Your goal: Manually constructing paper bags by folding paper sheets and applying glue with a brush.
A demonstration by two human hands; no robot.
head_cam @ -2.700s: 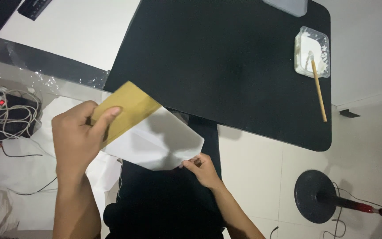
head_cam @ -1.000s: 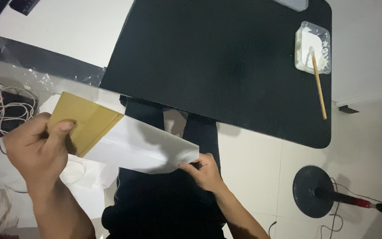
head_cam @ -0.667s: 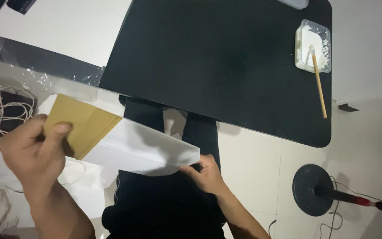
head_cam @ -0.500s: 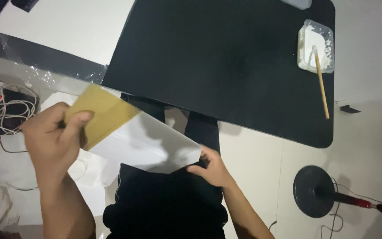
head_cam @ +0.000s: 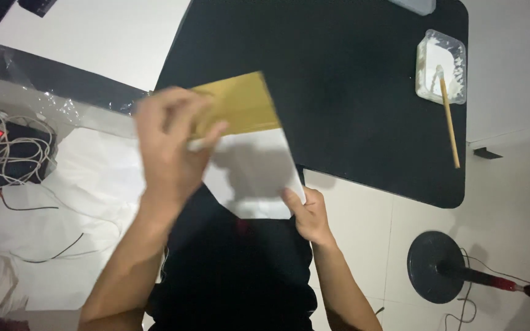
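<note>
Holding a sheet of paper up over the near edge of the black table mat, the person has it pinched in both hands. The sheet is white below, with a gold-coloured part at its far end; whether that gold is a folded-over flap or the sheet's other face I cannot tell from here. The left hand is closed on the upper left of the paper, fingers curled over the gold edge and thumb pressed against the white. The right hand pinches the lower right corner between thumb and fingers. The paper hangs in the air, above the lap and touching nothing on the mat.

As for progress, I would judge the work to be early: the sheet shows one gold band at most and no finished shape. Well apart, at the mat's far right, a clear tray of white paste with a wooden stick resting in it looks untouched.
</note>
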